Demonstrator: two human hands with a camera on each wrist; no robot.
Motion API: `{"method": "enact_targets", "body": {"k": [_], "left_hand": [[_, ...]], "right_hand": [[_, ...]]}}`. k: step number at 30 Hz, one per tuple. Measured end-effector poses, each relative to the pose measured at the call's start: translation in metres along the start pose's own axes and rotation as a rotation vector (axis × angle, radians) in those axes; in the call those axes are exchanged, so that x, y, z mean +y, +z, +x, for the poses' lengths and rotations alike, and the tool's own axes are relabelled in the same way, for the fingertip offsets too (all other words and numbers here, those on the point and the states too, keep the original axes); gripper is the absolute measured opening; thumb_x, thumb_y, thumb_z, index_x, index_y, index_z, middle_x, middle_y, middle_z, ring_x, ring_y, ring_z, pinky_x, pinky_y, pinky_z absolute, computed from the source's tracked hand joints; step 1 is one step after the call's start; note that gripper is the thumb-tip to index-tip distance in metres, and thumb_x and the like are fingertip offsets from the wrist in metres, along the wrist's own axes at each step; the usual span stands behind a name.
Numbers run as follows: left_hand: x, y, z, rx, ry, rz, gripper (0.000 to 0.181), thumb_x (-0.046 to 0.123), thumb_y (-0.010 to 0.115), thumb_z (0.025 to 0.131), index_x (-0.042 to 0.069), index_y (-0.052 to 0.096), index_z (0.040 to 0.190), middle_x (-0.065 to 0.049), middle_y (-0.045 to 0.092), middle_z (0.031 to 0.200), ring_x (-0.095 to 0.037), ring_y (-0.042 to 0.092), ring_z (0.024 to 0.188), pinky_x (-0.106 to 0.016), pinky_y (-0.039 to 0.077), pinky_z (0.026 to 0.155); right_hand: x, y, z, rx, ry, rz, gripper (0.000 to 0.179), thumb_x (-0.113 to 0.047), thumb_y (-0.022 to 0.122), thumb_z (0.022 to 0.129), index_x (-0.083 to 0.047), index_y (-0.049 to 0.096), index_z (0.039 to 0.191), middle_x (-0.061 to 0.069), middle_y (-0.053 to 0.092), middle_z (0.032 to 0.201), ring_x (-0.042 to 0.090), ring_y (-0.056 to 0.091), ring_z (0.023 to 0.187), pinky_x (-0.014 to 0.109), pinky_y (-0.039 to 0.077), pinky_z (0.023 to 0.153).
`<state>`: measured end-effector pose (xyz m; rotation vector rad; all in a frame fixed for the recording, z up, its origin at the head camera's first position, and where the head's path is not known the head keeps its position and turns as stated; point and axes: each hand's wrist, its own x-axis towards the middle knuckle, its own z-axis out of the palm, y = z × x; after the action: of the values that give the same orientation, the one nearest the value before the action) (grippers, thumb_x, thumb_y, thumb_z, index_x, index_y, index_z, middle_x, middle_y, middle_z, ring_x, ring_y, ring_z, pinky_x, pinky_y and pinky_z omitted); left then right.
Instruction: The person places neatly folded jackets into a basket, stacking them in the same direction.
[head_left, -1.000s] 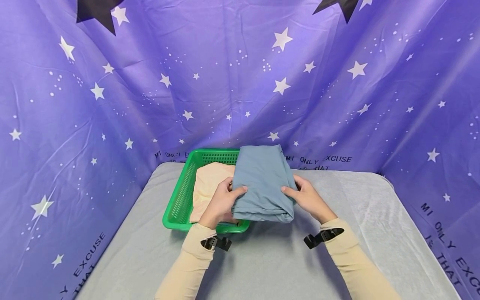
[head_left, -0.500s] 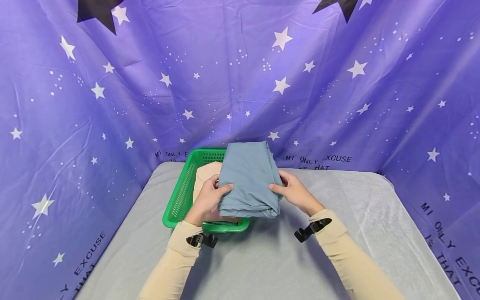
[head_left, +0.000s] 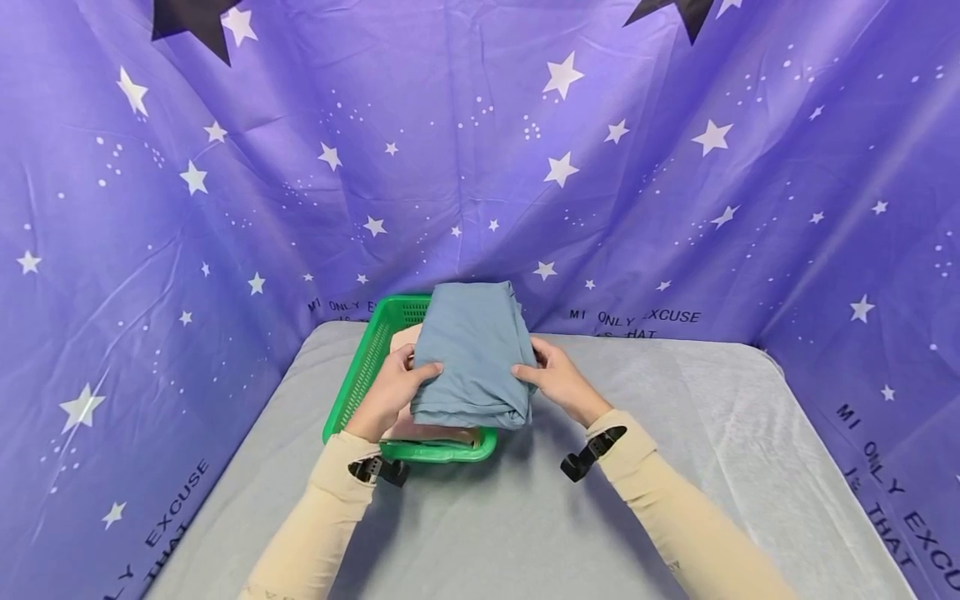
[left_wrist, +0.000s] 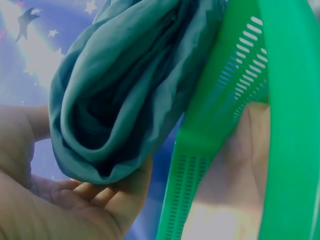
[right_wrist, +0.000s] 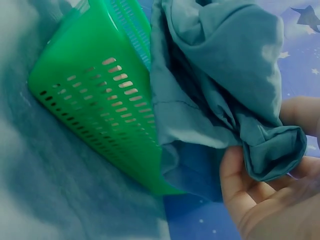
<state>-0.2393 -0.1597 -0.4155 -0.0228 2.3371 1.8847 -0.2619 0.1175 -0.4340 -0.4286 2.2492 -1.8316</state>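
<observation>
A folded blue-grey garment (head_left: 474, 350) hangs between my two hands, over the right part of a green plastic basket (head_left: 352, 385). My left hand (head_left: 390, 387) grips its left edge, thumb on top and fingers beneath. On the opposite edge, my right hand (head_left: 562, 382) pinches the cloth the same way. In the left wrist view the rolled layers of the garment (left_wrist: 107, 100) show above my curled fingers. The right wrist view has the garment (right_wrist: 200, 90) beside the basket's slotted outer wall (right_wrist: 115, 110). Inside the basket lies a pale pink folded cloth (head_left: 405, 337), mostly hidden underneath.
The basket stands on a bed-like surface covered in grey cloth (head_left: 675, 400). Purple curtains (head_left: 480, 150) printed with stars enclose the back and both sides. A black strap device (head_left: 378, 469) sits on my left wrist, another strap device (head_left: 592, 454) on the right.
Both hands have carried the folded garment leftward, from the basket's right side to over it. It now covers more of the pink cloth. The basket has stayed in place.
</observation>
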Motion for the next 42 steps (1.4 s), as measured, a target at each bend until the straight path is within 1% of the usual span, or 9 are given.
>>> {"method": "enact_targets", "body": {"k": [11, 14, 20, 25, 30, 35, 37, 39, 42], "left_hand": [[-0.002, -0.024, 0.007, -0.021, -0.039, 0.061, 0.055, 0.018, 0.062, 0.101, 0.002, 0.043, 0.149, -0.024, 0.055, 0.139, -0.035, 0.059, 0.122, -0.046, 0.051, 0.1], [-0.003, -0.029, 0.009, -0.023, -0.036, 0.068, 0.057, 0.018, 0.063, 0.101, 0.003, 0.042, 0.152, -0.02, 0.057, 0.135, -0.028, 0.062, 0.113, -0.04, 0.054, 0.094], [-0.007, -0.039, 0.01, -0.007, -0.033, 0.097, 0.045, 0.017, 0.064, 0.1, 0.0, 0.051, 0.14, -0.011, 0.062, 0.105, -0.02, 0.063, 0.085, -0.033, 0.055, 0.076], [-0.008, -0.044, 0.012, -0.01, -0.052, 0.144, 0.061, 0.021, 0.063, 0.101, -0.002, 0.039, 0.152, -0.022, 0.047, 0.143, -0.027, 0.053, 0.116, -0.039, 0.047, 0.096], [-0.01, -0.048, 0.016, -0.019, -0.09, 0.144, 0.064, 0.02, 0.061, 0.102, -0.003, 0.034, 0.155, -0.029, 0.041, 0.151, -0.04, 0.048, 0.131, -0.05, 0.045, 0.107], [-0.014, -0.053, 0.02, -0.008, -0.132, 0.159, 0.083, 0.021, 0.061, 0.101, -0.004, 0.01, 0.162, -0.027, 0.007, 0.17, -0.042, 0.01, 0.158, -0.058, 0.021, 0.126], [-0.015, -0.053, 0.023, -0.007, -0.138, 0.157, 0.082, 0.021, 0.062, 0.101, -0.004, 0.013, 0.162, -0.026, 0.011, 0.169, -0.04, 0.017, 0.156, -0.056, 0.024, 0.125], [-0.017, -0.052, 0.025, -0.004, -0.13, 0.159, 0.076, 0.021, 0.062, 0.101, -0.005, 0.02, 0.16, -0.026, 0.025, 0.165, -0.038, 0.034, 0.149, -0.054, 0.034, 0.121], [-0.019, -0.051, 0.026, 0.011, -0.122, 0.173, 0.064, 0.02, 0.062, 0.101, -0.006, 0.036, 0.153, -0.025, 0.049, 0.146, -0.031, 0.057, 0.121, -0.045, 0.049, 0.103]], "right_hand": [[-0.001, 0.021, 0.015, -0.02, 0.026, 0.096, 0.063, -0.002, 0.062, 0.097, -0.002, 0.038, 0.155, 0.023, 0.051, 0.15, 0.035, 0.052, 0.137, 0.042, 0.048, 0.111], [-0.001, 0.027, 0.019, -0.025, 0.052, 0.128, 0.065, -0.001, 0.062, 0.097, -0.003, 0.036, 0.157, 0.022, 0.049, 0.153, 0.035, 0.051, 0.139, 0.044, 0.048, 0.111], [-0.002, 0.037, 0.027, -0.049, 0.107, 0.181, 0.064, -0.004, 0.06, 0.099, -0.002, 0.033, 0.157, 0.022, 0.048, 0.154, 0.031, 0.057, 0.131, 0.038, 0.056, 0.1], [-0.005, 0.042, 0.031, -0.046, 0.143, 0.197, 0.062, -0.005, 0.06, 0.099, -0.006, 0.036, 0.156, 0.021, 0.052, 0.15, 0.025, 0.061, 0.12, 0.032, 0.057, 0.088], [-0.008, 0.046, 0.035, -0.041, 0.154, 0.176, 0.062, -0.006, 0.059, 0.099, -0.003, 0.035, 0.155, 0.023, 0.054, 0.148, 0.026, 0.062, 0.118, 0.035, 0.056, 0.088], [-0.009, 0.05, 0.038, -0.033, 0.168, 0.17, 0.065, -0.007, 0.059, 0.099, -0.001, 0.03, 0.157, 0.025, 0.053, 0.147, 0.028, 0.061, 0.119, 0.037, 0.056, 0.091], [-0.01, 0.052, 0.038, -0.03, 0.171, 0.143, 0.068, -0.008, 0.059, 0.099, -0.001, 0.027, 0.158, 0.025, 0.051, 0.149, 0.032, 0.059, 0.124, 0.04, 0.055, 0.094], [-0.011, 0.054, 0.036, -0.023, 0.172, 0.084, 0.07, -0.011, 0.059, 0.099, -0.001, 0.025, 0.159, 0.026, 0.047, 0.152, 0.036, 0.054, 0.133, 0.044, 0.053, 0.1], [-0.016, 0.057, 0.031, -0.007, 0.175, -0.033, 0.074, -0.016, 0.06, 0.099, -0.003, 0.023, 0.161, 0.026, 0.037, 0.159, 0.039, 0.041, 0.146, 0.052, 0.045, 0.113]]}}
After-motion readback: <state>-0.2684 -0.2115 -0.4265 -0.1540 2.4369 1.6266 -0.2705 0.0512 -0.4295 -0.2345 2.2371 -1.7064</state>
